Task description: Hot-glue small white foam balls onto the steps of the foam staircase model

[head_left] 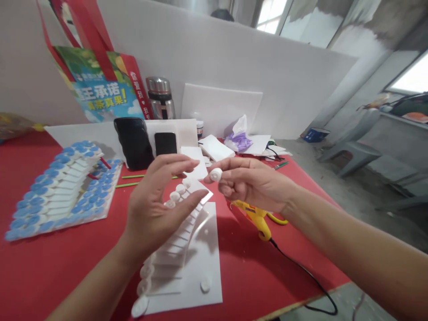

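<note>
My right hand [256, 183] pinches a small white rolled disc [216, 174] between thumb and fingertips, above the table. To its left, my left hand [147, 200] is raised with thumb and fingers apart, nothing between them. Under and behind the left hand stands a white model staircase [179, 240] on a white base sheet [212, 249]. White discs line its left edge, partly hidden by that hand. One loose white disc [205, 286] lies on the sheet. Below the right hand rests a yellow glue gun [256, 217], its front partly hidden.
A blue-and-white model staircase [36, 203] stands at left on the red table [261, 276]. Behind are two phones [133, 142], a steel thermos [160, 98], a printed bag [100, 89] and a purple-white tissue pack [239, 138]. The gun's black cord [301, 263] runs off the right edge.
</note>
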The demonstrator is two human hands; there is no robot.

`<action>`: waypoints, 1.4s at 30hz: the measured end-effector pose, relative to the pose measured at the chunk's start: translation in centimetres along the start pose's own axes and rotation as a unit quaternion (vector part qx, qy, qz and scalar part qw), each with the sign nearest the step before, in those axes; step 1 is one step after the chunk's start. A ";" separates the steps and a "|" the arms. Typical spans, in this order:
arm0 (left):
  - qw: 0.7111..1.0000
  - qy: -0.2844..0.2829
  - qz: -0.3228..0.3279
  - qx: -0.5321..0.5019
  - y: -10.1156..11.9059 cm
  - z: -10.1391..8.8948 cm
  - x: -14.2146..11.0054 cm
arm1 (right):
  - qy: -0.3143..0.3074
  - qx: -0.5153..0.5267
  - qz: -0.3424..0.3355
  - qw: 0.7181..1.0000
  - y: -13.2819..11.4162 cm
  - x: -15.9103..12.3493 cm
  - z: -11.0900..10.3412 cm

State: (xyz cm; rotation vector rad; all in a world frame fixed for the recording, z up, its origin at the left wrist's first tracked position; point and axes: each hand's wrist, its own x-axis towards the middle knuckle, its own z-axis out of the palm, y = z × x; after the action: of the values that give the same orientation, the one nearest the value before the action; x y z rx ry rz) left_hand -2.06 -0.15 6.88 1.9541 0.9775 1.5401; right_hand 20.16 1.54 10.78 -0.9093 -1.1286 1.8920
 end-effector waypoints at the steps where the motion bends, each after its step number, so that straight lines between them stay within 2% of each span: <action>1: 1.000 -0.011 0.017 -0.001 0.4 0.2 -0.1 | 0.003 0.023 0.010 1.000 0.5 -0.5 0.2; 5: 0.997 -0.055 0.058 -0.005 1.3 0.8 -0.6 | -0.015 0.084 0.027 0.996 2.5 -1.9 1.2; 10: 0.996 -0.062 0.057 0.008 1.5 1.2 -1.4 | -0.011 0.124 0.023 0.992 4.3 -2.6 2.3; 13: 0.995 -0.058 0.061 0.063 1.3 1.0 -1.6 | 0.049 0.061 0.022 0.997 5.3 -4.3 2.7; 15: 0.992 -0.050 0.072 0.095 1.1 0.8 -1.6 | 0.104 -0.074 0.004 0.992 6.1 -6.4 2.5; 16: 0.991 -0.047 0.076 0.104 1.0 0.7 -1.6 | 0.124 -0.173 -0.013 0.977 6.5 -7.7 2.2; 17: 0.990 -0.044 0.076 0.106 1.0 0.6 -1.6 | 0.141 -0.285 -0.021 0.948 7.0 -9.1 1.7; 19: 0.994 -0.036 0.049 0.087 0.9 0.4 -1.5 | 0.172 -0.482 -0.027 0.858 8.0 -11.6 0.3; 20: 0.997 -0.033 0.016 0.063 0.9 0.3 -1.4 | 0.198 -0.550 -0.036 0.810 8.5 -12.6 -0.6; 22: 0.995 -0.028 -0.096 -0.030 0.8 0.2 -1.2 | 0.262 -0.642 -0.053 0.718 9.4 -13.9 -2.5; 23: 0.982 -0.024 -0.164 -0.092 0.8 0.1 -1.1 | 0.282 -0.669 -0.059 0.685 9.9 -14.1 -3.4; 24: 0.961 -0.019 -0.229 -0.154 0.6 0.1 -0.9 | 0.294 -0.687 -0.064 0.661 10.2 -14.1 -4.2; 26: 0.913 -0.003 -0.321 -0.253 0.3 -0.1 -0.7 | 0.300 -0.702 -0.068 0.642 10.6 -13.5 -5.3; 28: 0.882 0.009 -0.360 -0.305 -0.2 -0.3 -0.4 | 0.303 -0.703 -0.065 0.641 10.8 -12.5 -5.7; 32: 0.854 0.017 -0.380 -0.355 -0.9 -0.8 0.1 | 0.303 -0.685 -0.035 0.662 10.9 -10.3 -5.4; 35: 0.845 0.033 -0.386 -0.368 -1.1 -1.2 0.7 | 0.292 -0.664 -0.018 0.688 10.9 -9.1 -5.2; 39: 0.844 0.044 -0.403 -0.351 -1.4 -2.3 1.4 | 0.280 -0.635 -0.036 0.719 11.0 -7.8 -5.5; 42: 0.844 0.044 -0.421 -0.330 -2.1 -3.3 1.8 | 0.277 -0.579 -0.056 0.765 11.6 -7.3 -6.0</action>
State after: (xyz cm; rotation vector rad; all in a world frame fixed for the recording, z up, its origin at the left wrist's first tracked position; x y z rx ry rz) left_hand -5.55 2.35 7.34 0.7930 0.9657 1.1902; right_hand 25.98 -6.32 -0.50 -1.8180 -1.8622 0.5221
